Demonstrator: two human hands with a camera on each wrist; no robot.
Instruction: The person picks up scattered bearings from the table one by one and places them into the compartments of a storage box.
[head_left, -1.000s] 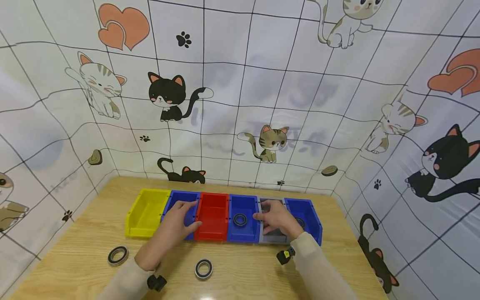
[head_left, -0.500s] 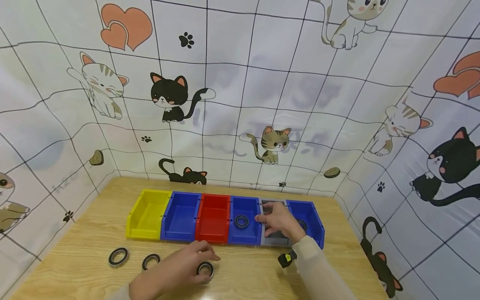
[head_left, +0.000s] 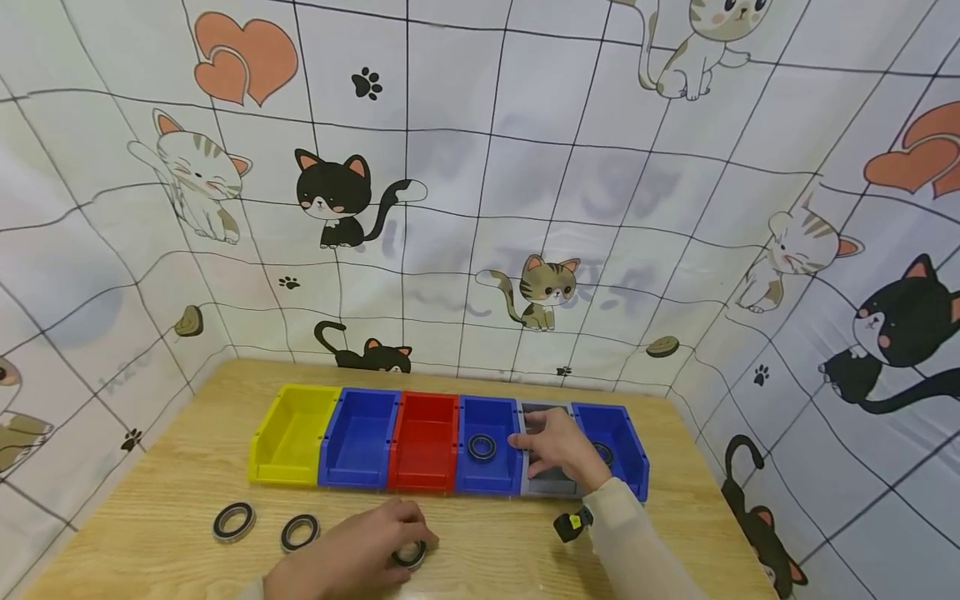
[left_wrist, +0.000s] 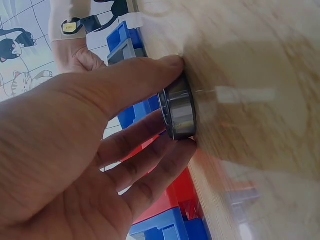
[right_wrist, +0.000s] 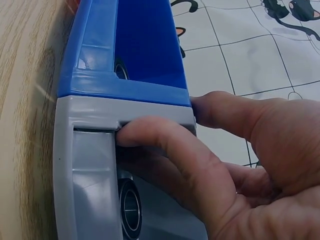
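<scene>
My left hand [head_left: 352,548] is low over the wooden table, its thumb and fingers pinching a ball bearing [left_wrist: 181,112] that stays down at the tabletop. Part of that ring is hidden behind the hand in the head view. My right hand [head_left: 561,448] grips the side wall of the grey bin [right_wrist: 90,175], the thumb near the neighbouring blue bin [head_left: 487,479] and a finger inside the grey one. A bearing [right_wrist: 131,209] lies in the grey bin below the fingers. Another bearing [head_left: 482,447] lies in that blue bin.
Left of these stand a red bin [head_left: 423,454], a blue bin [head_left: 360,450] and a yellow bin [head_left: 292,437]. The rightmost blue bin [head_left: 626,450] contains a bearing [head_left: 603,452]. Two loose bearings, one far left [head_left: 233,522], one nearer [head_left: 300,532], lie on the table. Patterned cloth rises behind.
My left hand has left the left blue bin and come down toward the table's front, where it has taken hold of the bearing. The right hand has stayed at the grey bin.
</scene>
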